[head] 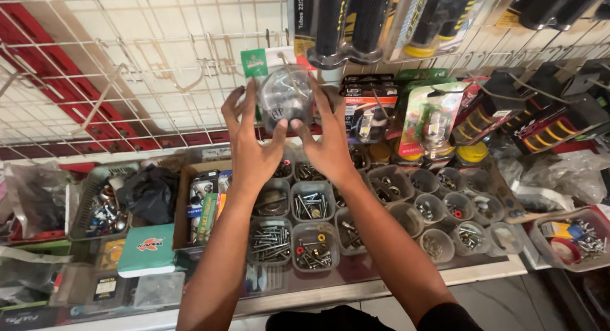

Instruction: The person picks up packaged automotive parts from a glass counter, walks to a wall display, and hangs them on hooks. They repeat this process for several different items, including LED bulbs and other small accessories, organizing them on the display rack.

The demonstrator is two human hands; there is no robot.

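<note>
Both hands share a loose, open-fingered grip on a clear plastic packet (284, 97) with a green header card, pressed against the white wire grid (127, 64) on the wall above the surface. At far left of that surface lie crumpled clear bags (35, 197), then a grey tray of metal parts (101, 207), a black bag (151, 191) and a cardboard box (190, 207) with small packaged goods; a teal card (147, 249) lies in front of them. Rising from the lower edge, the left arm runs up and slightly right, the left hand (250, 140) raised with its back to the camera, fingers spread along the packet's left side and thumb reaching under it. Beneath the wrists sit plastic cups of screws and bolts (293, 232). Beside it the right arm slants up and left, the right hand (327, 140) mirroring the left, fingers fanned on the packet's right side and thumb tucked below. Farther right hang bulb blister packs (432, 118) and, above them, black handlebar grips (346, 22). A clear tub of hardware (572, 239) stands at far right.
</note>
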